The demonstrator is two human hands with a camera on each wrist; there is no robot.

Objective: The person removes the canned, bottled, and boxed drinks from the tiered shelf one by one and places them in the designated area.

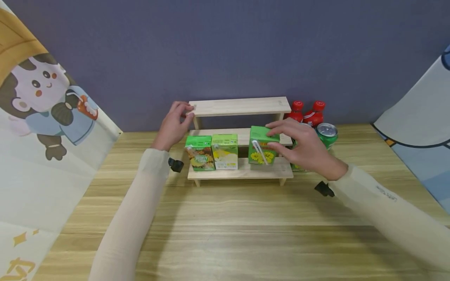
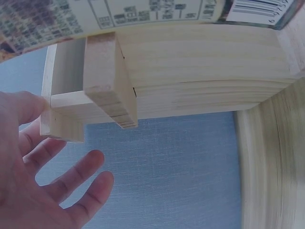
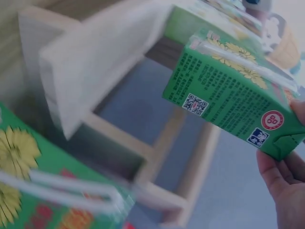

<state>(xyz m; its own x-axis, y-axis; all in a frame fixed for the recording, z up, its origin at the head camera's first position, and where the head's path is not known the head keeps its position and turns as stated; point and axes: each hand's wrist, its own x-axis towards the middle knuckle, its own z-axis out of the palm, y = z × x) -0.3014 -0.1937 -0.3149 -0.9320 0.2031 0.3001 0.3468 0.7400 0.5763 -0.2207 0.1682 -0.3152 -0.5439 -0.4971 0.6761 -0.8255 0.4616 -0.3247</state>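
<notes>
A small three-tier wooden shelf (image 1: 242,106) stands on the table against the wall. My left hand (image 1: 174,125) grips the left end of its top board, thumb on one side and index finger on the other in the left wrist view. My right hand (image 1: 306,146) holds a green drink carton (image 1: 258,134) with yellow flowers and a straw, just above the right part of the lowest board. On that board's left side stand a brown-and-green carton (image 1: 200,154) and a pale green-yellow carton (image 1: 225,152), side by side.
Right of the shelf stand red-capped bottles (image 1: 314,114) and a green can (image 1: 327,134). Another green flowered carton (image 3: 43,186) is beside the shelf, mostly hidden by my right hand in the head view. A blue-grey wall (image 1: 225,50) rises behind.
</notes>
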